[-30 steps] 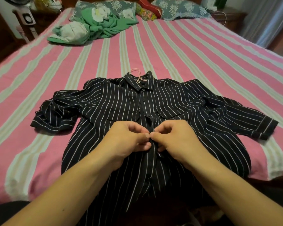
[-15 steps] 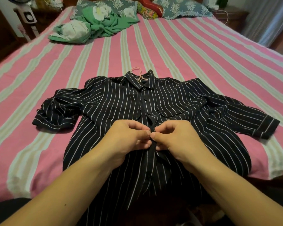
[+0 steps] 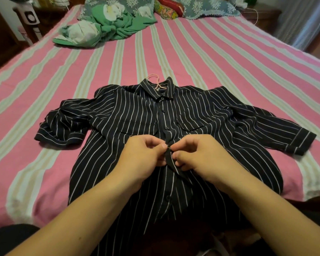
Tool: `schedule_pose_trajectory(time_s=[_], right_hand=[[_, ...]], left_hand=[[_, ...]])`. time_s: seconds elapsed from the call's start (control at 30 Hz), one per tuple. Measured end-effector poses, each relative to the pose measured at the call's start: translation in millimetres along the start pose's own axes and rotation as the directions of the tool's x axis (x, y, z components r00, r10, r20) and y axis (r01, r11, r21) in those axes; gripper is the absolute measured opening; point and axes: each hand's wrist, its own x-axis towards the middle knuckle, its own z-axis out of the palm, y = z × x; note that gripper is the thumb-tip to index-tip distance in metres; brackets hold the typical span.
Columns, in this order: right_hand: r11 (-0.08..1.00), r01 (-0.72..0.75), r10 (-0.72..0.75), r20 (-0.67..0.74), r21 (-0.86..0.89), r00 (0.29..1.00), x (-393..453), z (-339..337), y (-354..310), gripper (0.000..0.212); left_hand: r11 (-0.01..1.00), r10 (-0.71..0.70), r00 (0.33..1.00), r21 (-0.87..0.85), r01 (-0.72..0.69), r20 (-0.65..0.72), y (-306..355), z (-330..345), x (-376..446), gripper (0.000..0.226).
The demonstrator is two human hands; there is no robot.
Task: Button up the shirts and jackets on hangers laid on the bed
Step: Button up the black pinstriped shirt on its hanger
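A dark striped shirt (image 3: 129, 115) lies flat mid-frame on the pink striped bed (image 3: 211, 58), its pink hanger (image 3: 153, 78) poking out past the collar. Both hands meet at its front strip: the left hand (image 3: 144, 157) and the right hand (image 3: 199, 156) each pinch the cloth, fingers curled. Green clothes (image 3: 107, 28) sit upper left.

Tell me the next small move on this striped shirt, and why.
Probably finish pushing the button through its hole. The left hand and right hand both pinch the placket of the striped shirt at mid-chest. The buttons above look fastened, while the lower button sits where the front still gapes, so that one would come after.
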Motion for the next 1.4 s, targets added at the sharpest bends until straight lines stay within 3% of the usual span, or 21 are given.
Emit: schedule_pose_trajectory(time_s=[0.07, 0.13, 0.37, 0.57, 0.63, 0.73, 0.83, 0.9, 0.97, 1.0, 1.07, 1.1, 1.17, 1.27, 1.33, 1.4], right_hand=[[0.956, 0.123, -0.143, -0.057, -0.265, 0.988, 4.8, 1.8, 6.0, 0.012], [0.889, 0.222, -0.262, -0.048, -0.4, 0.964, 6.9, 1.3, 8.7, 0.012], [0.594, 0.487, -0.52, 0.157, -0.64, 0.84, 13.3, -10.7, 11.5, 0.009], [0.448, 0.617, -0.644, 0.246, -0.647, 0.725, 13.0, -9.3, 17.9, 0.008], [0.468, 0.608, -0.634, 0.235, -0.641, 0.736, 15.2, -9.0, 21.2, 0.008], [0.587, 0.549, -0.59, 0.15, -0.595, 0.794, 18.4, -12.6, 23.8, 0.008], [0.732, 0.455, -0.498, 0.057, -0.507, 0.865, 17.9, -10.5, 22.4, 0.006], [0.828, 0.34, -0.386, -0.012, -0.446, 0.923, 20.0, -5.6, 22.4, 0.01], [0.871, 0.237, -0.277, -0.033, -0.431, 0.96, 23.6, 0.3, 23.1, 0.014], [0.869, 0.215, -0.254, -0.028, -0.446, 0.967, 24.6, 2.1, 23.2, 0.013], [0.826, 0.213, -0.268, -0.03, -0.522, 0.963, 24.4, -0.1, 23.3, 0.012], [0.786, 0.214, -0.3, -0.054, -0.58, 0.952, 22.1, -4.2, 23.2, 0.012], [0.749, 0.198, -0.362, -0.14, -0.633, 0.921, 12.6, -17.6, 20.5, 0.014], [0.823, 0.218, -0.376, -0.216, -0.525, 0.901, -19.1, -33.6, 14.2, 0.016], [0.825, 0.217, -0.341, -0.153, -0.521, 0.928, -49.9, -29.5, 13.9, 0.025], [0.694, 0.169, -0.308, -0.076, -0.7, 0.948, -76.8, -16.5, 24.3, 0.035]], left_hand=[[0.999, 0.042, 0.999, 0.029, -0.041, -0.027, -1.2, 1.0, -0.3, 0.011], [0.995, 0.082, 0.996, 0.061, -0.079, -0.037, -2.6, 0.4, -0.4, 0.015], [0.902, 0.286, 0.957, 0.348, -0.257, -0.034, -6.0, 1.5, -6.1, 0.028], [0.941, 0.239, 0.971, 0.245, -0.233, 0.006, -5.6, -3.7, -2.2, 0.032], [0.968, 0.196, 0.98, 0.158, -0.196, 0.016, -5.2, -4.5, -2.3, 0.032], [0.972, 0.206, 0.978, 0.108, -0.208, 0.029, -4.3, -5.7, -2.6, 0.032], [0.947, 0.261, 0.963, 0.175, -0.268, 0.06, -2.5, -6.8, -3.4, 0.03], [0.89, 0.315, 0.945, 0.317, -0.327, 0.091, -3.5, -6.0, -1.7, 0.028], [0.755, 0.38, 0.911, 0.516, -0.405, 0.159, -7.4, -4.3, -1.2, 0.024], [0.641, 0.412, 0.884, 0.62, -0.453, 0.22, -10.0, -3.8, -1.6, 0.021], [0.381, 0.445, 0.827, 0.763, -0.522, 0.343, -16.1, -3.3, -6.3, 0.028], [0.336, 0.455, 0.815, 0.779, -0.53, 0.359, -18.4, -4.7, -9.7, 0.037], [0.411, 0.481, 0.832, 0.767, -0.492, 0.276, -13.2, -11.2, -20.7, 0.046], [0.558, 0.47, 0.873, 0.721, -0.41, 0.132, 1.4, -24.6, -44.3, 0.013], [0.632, 0.338, 0.927, 0.69, -0.353, 0.165, 1.1, -29.9, -64.3, 0.007], [0.601, 0.247, 0.945, 0.732, -0.322, 0.213, -15.8, -25.1, -88.0, 0.004]])
